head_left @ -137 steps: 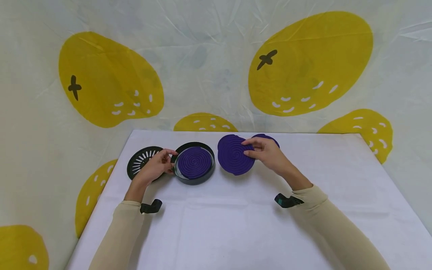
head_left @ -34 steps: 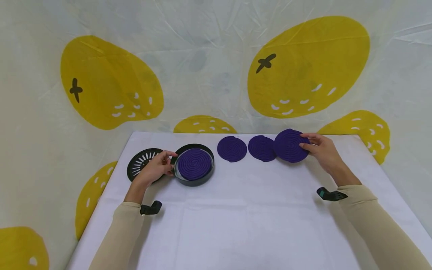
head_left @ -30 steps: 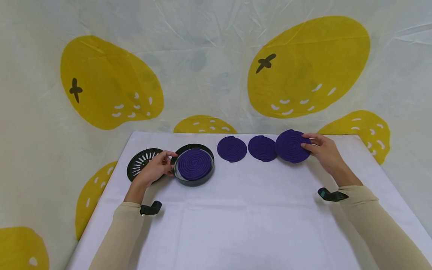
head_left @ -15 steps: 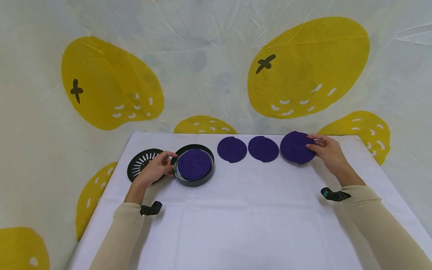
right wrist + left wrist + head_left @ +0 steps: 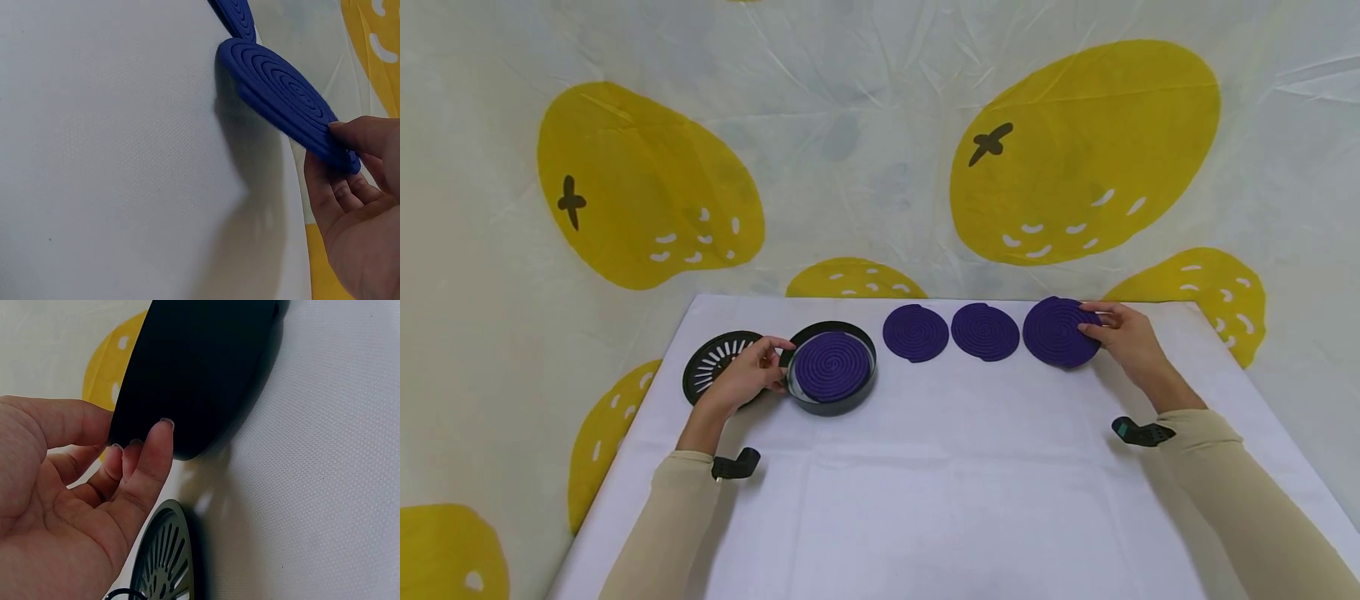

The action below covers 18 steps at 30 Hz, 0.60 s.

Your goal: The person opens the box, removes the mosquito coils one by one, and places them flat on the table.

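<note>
My left hand [image 5: 742,372] grips the near-left rim of a round black tin [image 5: 829,408], its thumb and fingers on the wall. Inside that tin lies a purple mosquito coil [image 5: 832,367]. In the left wrist view the tin's dark side [image 5: 194,369] is between the thumb and fingers. At the right, my right hand [image 5: 1131,337] pinches the right edge of another purple mosquito coil [image 5: 1060,332]. The right wrist view has this coil [image 5: 281,87] tilted, its held edge raised off the table. Two more coils, a left one [image 5: 915,332] and a middle one [image 5: 985,332], lie flat between tin and right hand.
A black slotted lid [image 5: 713,360] lies left of the tin, partly hidden by the left hand. The white-covered table [image 5: 910,500] ends at a back edge just behind the coils. A cloth with yellow fruit prints [image 5: 865,167] hangs behind.
My right hand has carried its coil rightward from beside the tin, past the two flat coils, and lowered it slightly at the row's right end. The left hand has stayed at the tin.
</note>
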Each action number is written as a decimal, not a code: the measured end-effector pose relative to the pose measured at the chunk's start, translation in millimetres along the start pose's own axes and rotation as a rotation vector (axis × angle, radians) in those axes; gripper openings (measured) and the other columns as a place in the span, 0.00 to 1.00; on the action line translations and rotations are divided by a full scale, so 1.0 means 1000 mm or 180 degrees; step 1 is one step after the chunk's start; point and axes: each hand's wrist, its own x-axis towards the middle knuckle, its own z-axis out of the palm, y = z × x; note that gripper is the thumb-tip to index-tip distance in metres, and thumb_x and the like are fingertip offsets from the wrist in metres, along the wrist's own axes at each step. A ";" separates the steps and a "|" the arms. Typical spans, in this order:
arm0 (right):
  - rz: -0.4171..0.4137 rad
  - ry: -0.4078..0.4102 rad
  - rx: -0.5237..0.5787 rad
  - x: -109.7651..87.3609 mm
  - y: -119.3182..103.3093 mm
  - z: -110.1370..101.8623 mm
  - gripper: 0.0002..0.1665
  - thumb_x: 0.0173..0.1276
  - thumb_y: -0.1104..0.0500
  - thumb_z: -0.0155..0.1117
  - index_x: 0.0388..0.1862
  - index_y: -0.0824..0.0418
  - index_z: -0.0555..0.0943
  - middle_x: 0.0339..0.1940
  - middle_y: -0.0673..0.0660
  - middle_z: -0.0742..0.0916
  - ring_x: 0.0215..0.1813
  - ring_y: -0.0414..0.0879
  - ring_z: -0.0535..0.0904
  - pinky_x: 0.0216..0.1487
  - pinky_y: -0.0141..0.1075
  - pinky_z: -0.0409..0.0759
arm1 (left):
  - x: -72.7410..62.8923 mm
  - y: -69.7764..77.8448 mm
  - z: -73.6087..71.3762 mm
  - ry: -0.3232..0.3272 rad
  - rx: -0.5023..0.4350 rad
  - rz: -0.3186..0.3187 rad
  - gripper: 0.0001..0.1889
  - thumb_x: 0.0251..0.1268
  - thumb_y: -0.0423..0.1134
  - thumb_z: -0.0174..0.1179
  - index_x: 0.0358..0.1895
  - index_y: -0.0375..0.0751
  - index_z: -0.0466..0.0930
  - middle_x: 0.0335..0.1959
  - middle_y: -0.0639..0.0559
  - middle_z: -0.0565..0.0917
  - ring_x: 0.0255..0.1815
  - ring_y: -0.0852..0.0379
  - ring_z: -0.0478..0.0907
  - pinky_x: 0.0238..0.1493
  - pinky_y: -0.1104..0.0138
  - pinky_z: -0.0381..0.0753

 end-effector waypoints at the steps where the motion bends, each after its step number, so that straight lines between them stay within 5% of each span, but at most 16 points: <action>1: -0.0012 0.0005 -0.0130 0.000 0.000 0.000 0.28 0.72 0.63 0.67 0.67 0.69 0.73 0.46 0.42 0.80 0.42 0.30 0.74 0.39 0.19 0.79 | 0.000 0.000 0.000 -0.0004 0.0003 0.0005 0.25 0.67 0.24 0.59 0.67 0.34 0.70 0.35 0.46 0.67 0.38 0.48 0.75 0.41 0.60 0.88; 10: -0.0075 -0.0017 -0.0648 0.002 0.000 -0.002 0.28 0.74 0.60 0.64 0.68 0.70 0.73 0.55 0.67 0.78 0.40 0.31 0.72 0.36 0.19 0.79 | -0.001 0.001 0.000 -0.0001 -0.0020 -0.0013 0.24 0.67 0.24 0.59 0.67 0.35 0.71 0.35 0.46 0.67 0.39 0.47 0.75 0.41 0.60 0.88; 18: -0.0054 -0.0034 -0.0455 0.005 0.005 -0.008 0.25 0.72 0.64 0.65 0.64 0.75 0.75 0.38 0.46 0.81 0.35 0.28 0.76 0.35 0.23 0.84 | -0.001 0.002 0.000 0.0004 -0.0009 -0.0013 0.24 0.67 0.25 0.59 0.66 0.36 0.71 0.34 0.46 0.68 0.38 0.46 0.79 0.41 0.60 0.88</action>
